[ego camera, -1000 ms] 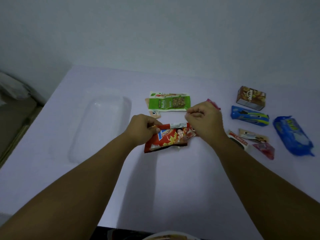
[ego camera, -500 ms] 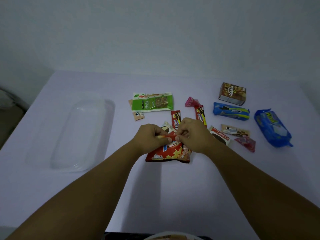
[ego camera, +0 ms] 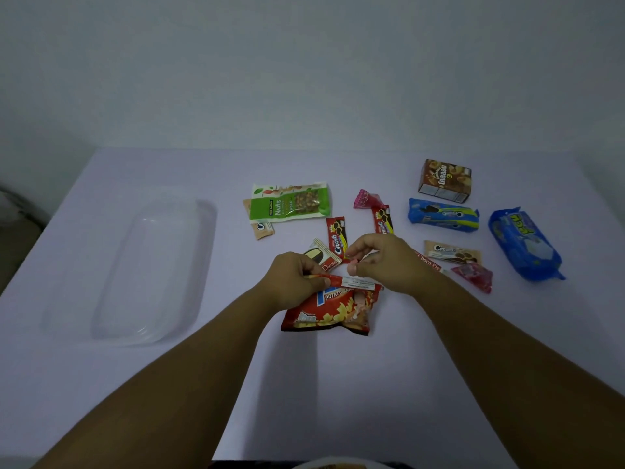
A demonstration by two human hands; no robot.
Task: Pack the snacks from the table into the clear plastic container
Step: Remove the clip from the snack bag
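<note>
Both hands now pinch our potato snack bag [ego camera: 333, 308] by its top edge, right [ego camera: 382, 262] having joined left [ego camera: 292, 282]; container [ego camera: 148, 269] left of it stays empty.

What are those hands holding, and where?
The red potato snack bag, pinched along its top edge by the left hand and right hand.

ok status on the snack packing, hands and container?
Left hand pinching top edge of red potato snack bag; right hand at same edge, grip unclear. Clear plastic container holds no snacks. Nothing between bag and container.
</note>
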